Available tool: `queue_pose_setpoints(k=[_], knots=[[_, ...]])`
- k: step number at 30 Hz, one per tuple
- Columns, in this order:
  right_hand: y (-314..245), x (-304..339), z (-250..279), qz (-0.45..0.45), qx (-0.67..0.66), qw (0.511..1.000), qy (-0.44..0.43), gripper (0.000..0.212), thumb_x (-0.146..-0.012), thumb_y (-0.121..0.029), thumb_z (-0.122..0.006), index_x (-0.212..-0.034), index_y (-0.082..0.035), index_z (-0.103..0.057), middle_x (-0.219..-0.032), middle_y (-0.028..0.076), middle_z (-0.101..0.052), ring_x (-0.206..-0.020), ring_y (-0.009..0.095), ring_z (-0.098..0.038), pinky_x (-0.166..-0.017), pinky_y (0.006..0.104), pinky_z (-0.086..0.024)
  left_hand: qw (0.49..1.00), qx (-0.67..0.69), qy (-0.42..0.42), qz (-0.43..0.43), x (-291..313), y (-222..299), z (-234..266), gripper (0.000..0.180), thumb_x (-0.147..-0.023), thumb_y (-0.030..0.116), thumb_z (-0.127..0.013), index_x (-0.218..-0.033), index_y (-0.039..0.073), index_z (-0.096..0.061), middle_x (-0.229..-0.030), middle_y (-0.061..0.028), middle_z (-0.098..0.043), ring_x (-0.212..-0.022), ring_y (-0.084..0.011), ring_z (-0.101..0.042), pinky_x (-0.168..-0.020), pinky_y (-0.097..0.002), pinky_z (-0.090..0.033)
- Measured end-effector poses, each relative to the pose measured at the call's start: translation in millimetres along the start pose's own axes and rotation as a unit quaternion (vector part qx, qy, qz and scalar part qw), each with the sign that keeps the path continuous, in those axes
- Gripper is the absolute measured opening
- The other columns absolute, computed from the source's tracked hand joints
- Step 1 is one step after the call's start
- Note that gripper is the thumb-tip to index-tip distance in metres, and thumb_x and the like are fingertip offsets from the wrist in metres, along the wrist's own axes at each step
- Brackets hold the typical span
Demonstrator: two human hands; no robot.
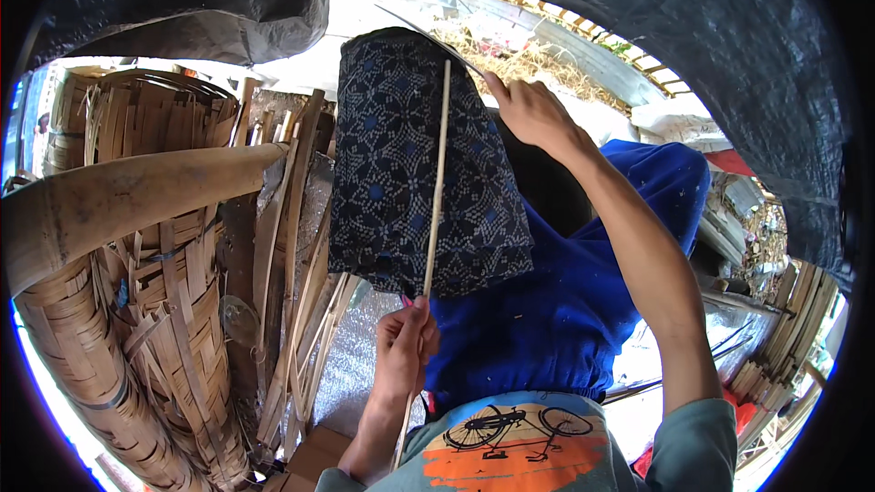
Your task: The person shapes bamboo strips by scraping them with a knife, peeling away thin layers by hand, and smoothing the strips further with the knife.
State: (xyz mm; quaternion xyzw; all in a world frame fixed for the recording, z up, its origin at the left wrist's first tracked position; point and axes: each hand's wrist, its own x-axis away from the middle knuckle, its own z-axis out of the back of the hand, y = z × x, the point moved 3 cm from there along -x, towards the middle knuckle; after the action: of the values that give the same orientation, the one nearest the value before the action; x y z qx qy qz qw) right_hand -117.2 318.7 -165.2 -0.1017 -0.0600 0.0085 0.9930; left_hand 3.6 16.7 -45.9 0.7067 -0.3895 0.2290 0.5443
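Observation:
A long, thin bamboo strip (437, 184) stands nearly upright in the view, lying across a dark patterned cloth (383, 141) that covers my left leg. My left hand (401, 344) grips the strip near its lower part, fingers closed, and its tail runs down past my wrist. Up at the strip's far end, my right hand (536, 114) is closed round a knife (428, 34); its handle is hidden in the fingers. The narrow blade points to the upper left and crosses close to the strip's tip. Whether blade and strip touch, I cannot tell.
On the left stand woven bamboo rolls (77, 346), loose split slats (287, 246) and a wide bamboo piece (137, 196). Dark sheeting (693, 27) hangs overhead. Blue trousers (529, 319) cover my lap. Bamboo slats (793, 328) lie stacked at the right, and dry straw (547, 59) lies beyond.

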Motion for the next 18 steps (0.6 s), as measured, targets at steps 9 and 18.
queue_pose_setpoints(k=[9, 18], knots=[[-26, 97, 57, -0.297, -0.342, 0.886, -0.099, 0.03, -0.1, -0.026, -0.044, -0.102, 0.001, -0.057, -0.081, 0.021, -0.062, -0.074, 0.033, -0.061, -0.074, 0.0391, -0.045, 0.997, 0.049, -0.019, 0.048, -49, 14, -14, 0.04, -0.1, 0.034, -0.047, -0.065, 0.016, -0.044, -0.049, 0.0065, -0.031, -0.042, -0.0046, -0.025, -0.046, -0.0244, -0.02], [-67, 138, 78, -0.062, -0.295, 0.953, 0.008, 0.04, -0.098, -0.034, -0.05, -0.075, -0.001, -0.052, -0.044, 0.016, -0.045, -0.04, 0.033, -0.053, -0.041, 0.0404, -0.037, 0.997, 0.049, -0.008, 0.057, -55, 19, -24, 0.041, -0.099, 0.037, -0.048, -0.064, 0.016, -0.045, -0.047, 0.0079, -0.031, -0.041, -0.0034, -0.023, -0.046, -0.0238, -0.018]])
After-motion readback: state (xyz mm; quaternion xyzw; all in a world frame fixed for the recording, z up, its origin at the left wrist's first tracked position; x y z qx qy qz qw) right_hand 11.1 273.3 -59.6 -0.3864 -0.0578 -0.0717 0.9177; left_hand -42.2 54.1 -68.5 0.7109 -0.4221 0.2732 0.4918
